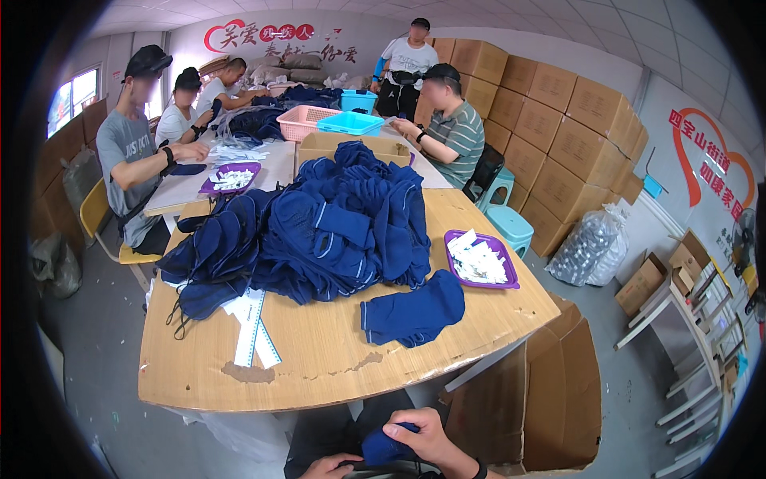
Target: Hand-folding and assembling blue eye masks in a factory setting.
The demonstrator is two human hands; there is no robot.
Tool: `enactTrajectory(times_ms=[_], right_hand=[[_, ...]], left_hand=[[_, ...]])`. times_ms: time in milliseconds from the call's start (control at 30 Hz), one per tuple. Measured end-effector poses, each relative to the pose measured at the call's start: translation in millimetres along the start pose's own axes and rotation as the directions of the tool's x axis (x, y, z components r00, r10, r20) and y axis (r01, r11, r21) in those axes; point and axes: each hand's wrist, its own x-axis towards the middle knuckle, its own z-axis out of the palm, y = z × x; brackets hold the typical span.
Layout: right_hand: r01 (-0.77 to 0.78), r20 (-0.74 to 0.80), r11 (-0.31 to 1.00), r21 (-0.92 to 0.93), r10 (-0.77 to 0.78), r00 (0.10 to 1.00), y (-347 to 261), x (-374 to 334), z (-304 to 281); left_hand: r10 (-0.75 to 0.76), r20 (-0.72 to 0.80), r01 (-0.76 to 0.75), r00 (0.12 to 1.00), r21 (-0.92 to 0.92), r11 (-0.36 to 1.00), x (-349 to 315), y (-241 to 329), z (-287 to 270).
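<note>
Right hand (427,437): grip clamped on a soft dark blue cloth piece (381,447), over the lap (319,435). Left hand (327,468) beside it; whether its grip is closed cannot be told. Wood-grain bench (319,343), surface chipped, bears straight white strips (250,327) with printed scale marks, folded blue cloth (411,311), purple plastic tray (511,283) of white slips (479,262), and a crumpled blue heap (319,223). Far wall (183,44): red lettering (304,32).

I see in bright, soft light, a window (73,102) glaring beyond the far-left corner of the worktop (319,339), lines bending toward my view's black rim.
</note>
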Motion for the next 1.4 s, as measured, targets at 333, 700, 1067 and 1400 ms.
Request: enactTrajectory(times_ms=[333, 700, 1067, 1400], right_hand=[[0.013, 0.027, 1.0, -0.012, -0.013, 1.0, -3.5, -0.3, 6.9], [0.022, 0.038, 0.998, -0.052, -0.02, 0.999, -5.7, -1.5, 10.2], [-0.032, 0.014, 0.999, -0.025, 0.032, 0.999, -3.2, -5.0, 9.9], [-0.056, 0.02, 0.998, -0.024, 0.056, 0.998, 3.3, 0.7, 9.0]], left_hand=[[0.071, -0.103, -0.05, 0.992, 0.191, 0.98, -29.2, 12.5, -2.4], [0.056, -0.108, -0.003, 0.993, 0.437, 0.899, -34.4, 10.0, -0.3], [0.017, -0.169, 0.087, 0.985, 0.587, 0.805, -51.5, -15.6, 2.4], [0.02, -0.221, 0.106, 0.975, 0.542, 0.834, -55.7, -2.1, 1.2]])
